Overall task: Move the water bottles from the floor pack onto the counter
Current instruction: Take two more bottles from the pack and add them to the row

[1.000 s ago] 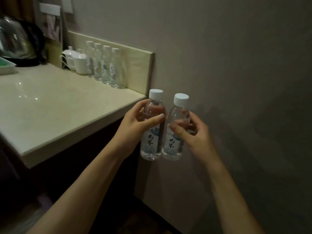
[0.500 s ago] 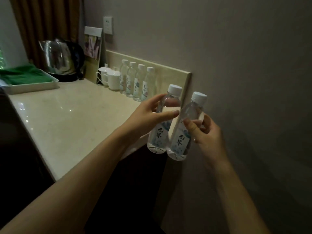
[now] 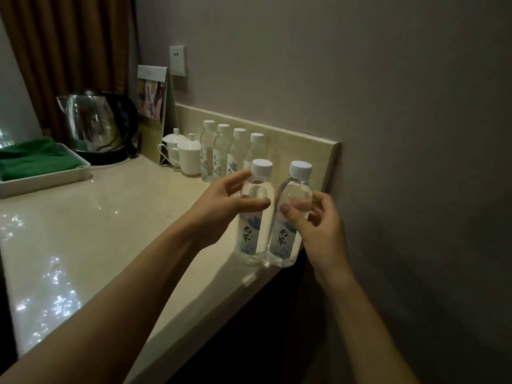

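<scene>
**A:** What is the setting?

**B:** A dim room with a pale stone counter (image 3: 91, 234) along a grey wall. At the back stand a steel kettle (image 3: 94, 126), white lidded cups (image 3: 186, 156) and a row of four water bottles (image 3: 230, 151).

**A:** And the hands?

**B:** The left hand (image 3: 221, 209) curls its thumb and fingers round the left bottle (image 3: 253, 214). The right hand (image 3: 315, 228) pinches the right bottle (image 3: 291, 214). Both bottles stand upright, side by side, at the counter's near right corner, seemingly just touching down.

**A:** Any risk?

**B:** They sit very near the edge; I judge that letting go there, or nudging one, could tip it to the floor.
</scene>
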Motion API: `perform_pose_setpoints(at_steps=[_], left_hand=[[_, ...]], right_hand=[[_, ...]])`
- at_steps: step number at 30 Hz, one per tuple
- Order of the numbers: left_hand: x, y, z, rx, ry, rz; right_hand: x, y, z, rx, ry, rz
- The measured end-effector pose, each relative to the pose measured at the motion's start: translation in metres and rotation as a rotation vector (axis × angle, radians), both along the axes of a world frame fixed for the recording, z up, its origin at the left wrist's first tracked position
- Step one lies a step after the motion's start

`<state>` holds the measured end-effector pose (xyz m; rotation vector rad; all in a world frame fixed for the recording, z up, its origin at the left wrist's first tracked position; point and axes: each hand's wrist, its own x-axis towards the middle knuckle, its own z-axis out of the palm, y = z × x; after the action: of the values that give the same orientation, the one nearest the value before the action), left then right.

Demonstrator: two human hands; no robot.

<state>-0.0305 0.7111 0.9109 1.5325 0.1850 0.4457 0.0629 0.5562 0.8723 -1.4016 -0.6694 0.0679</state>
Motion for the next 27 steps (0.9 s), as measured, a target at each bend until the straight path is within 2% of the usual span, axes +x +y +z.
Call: perform_pose_setpoints(at_steps=[10,13,15,21,27], left_hand=[[0.023,0.043,-0.011,0.017,-0.052,-0.084],[0.024,0.054,-0.024,0.237,-0.069,-0.113],[0.024,0.059,-0.037,0.427,-0.071,-0.129],[0.032,0.070,-0.068,0.719,0.019,-0.114],[0.033,0.072,-0.078,0.771,0.057,-0.035]], right_hand=[[-0.009,0.037,-0.011,-0.010,-0.041,-0.203],[-0.018,0.048,-0.019,-0.037,-0.015,-0.299],[-0.025,0.054,-0.031,-0.132,0.032,-0.378],[-0.055,0.053,-0.060,-0.356,0.125,-0.455],[-0.058,0.053,-0.057,-0.419,0.105,-0.498]])
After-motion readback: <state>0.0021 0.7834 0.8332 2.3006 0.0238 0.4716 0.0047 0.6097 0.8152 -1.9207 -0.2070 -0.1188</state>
